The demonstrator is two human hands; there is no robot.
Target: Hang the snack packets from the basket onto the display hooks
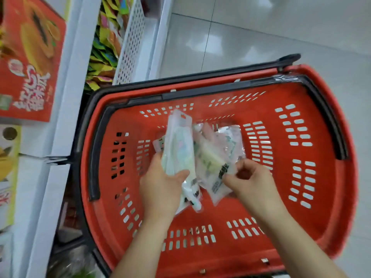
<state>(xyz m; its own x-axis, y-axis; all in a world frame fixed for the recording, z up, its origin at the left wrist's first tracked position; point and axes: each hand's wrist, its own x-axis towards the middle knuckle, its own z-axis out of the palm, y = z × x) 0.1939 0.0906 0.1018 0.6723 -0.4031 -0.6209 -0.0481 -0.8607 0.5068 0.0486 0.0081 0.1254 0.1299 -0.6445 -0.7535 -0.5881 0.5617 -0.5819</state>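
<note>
Shiny grey floor tiles (261, 37) fill the top of the view, and a big red basket (331, 177) with black handles (94, 157) sits low in front of the person. On the left stands a white shelf (66, 101). An orange box (30, 63) rests on it, and bright yellow and green packets (104, 49) hang farther back beside a white panel full of holes (130, 43).

Both hands reach down into the basket. The left hand (162, 187) grips a bunch of snack packets (178, 145). Its thumb lies across the front and its fingers wrap round the back, so the hold is tight. The bunch stands up out of the hand, and the tallest packet has a hanging hole at its top end.

The right hand (253, 181) is just beside it. Its fingers are curled in, and the thumb and fingertips pinch the edge of a flat clear packet (215, 183). That packet touches the bunch in the left hand.

A few more clear packets (230, 141) lie behind the hands, near the middle of the basket.
</note>
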